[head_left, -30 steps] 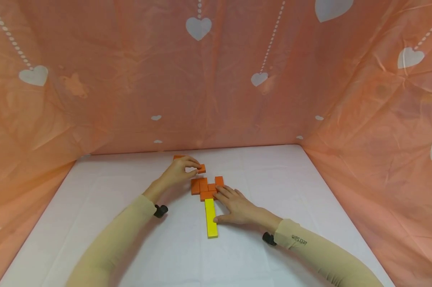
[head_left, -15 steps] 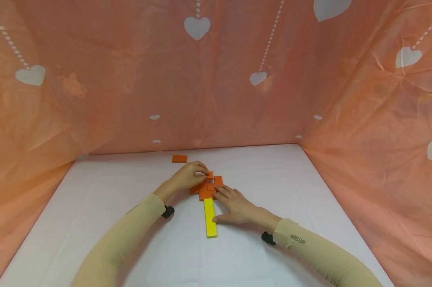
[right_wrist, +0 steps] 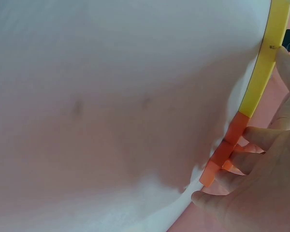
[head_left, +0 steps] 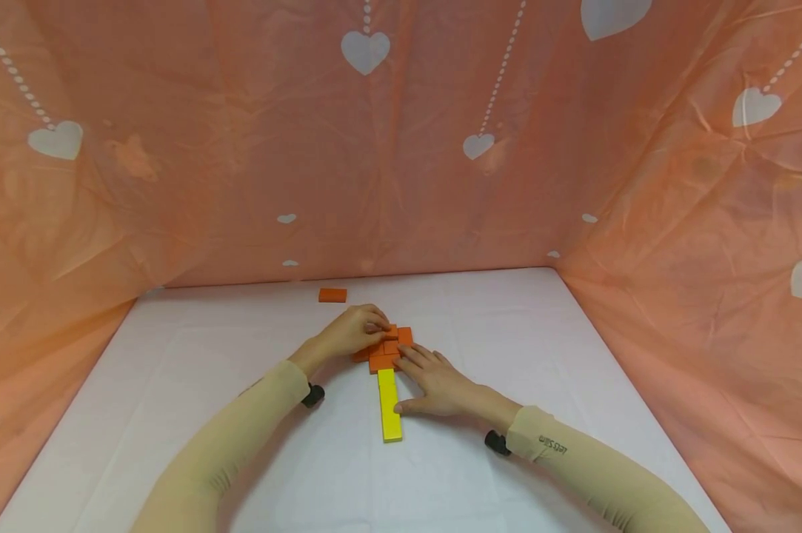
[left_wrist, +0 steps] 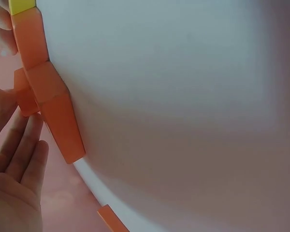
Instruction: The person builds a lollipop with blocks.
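Flat orange blocks (head_left: 381,364) lie packed together on the white table, at the top end of a long yellow strip (head_left: 390,414) in the head view. My left hand (head_left: 350,331) reaches over the group's left side and pinches a small orange block (left_wrist: 25,94) between thumb and fingers, at the group's far edge. Part of the group is hidden under that hand. On the other side my right hand (head_left: 440,389) is spread, fingertips touching the orange blocks' right edge. Its thumb (right_wrist: 286,63) rests against the yellow strip.
A lone orange block (head_left: 332,295) lies farther back and left, near the table's rear edge. Pink curtains (head_left: 401,185) with white hearts stand around the back and sides of the white tabletop (head_left: 540,333). Small black cameras sit at both wrists.
My left hand has carried the small orange block right and toward me, from beyond the group into the gap at its far edge. The right hand has stayed in place.
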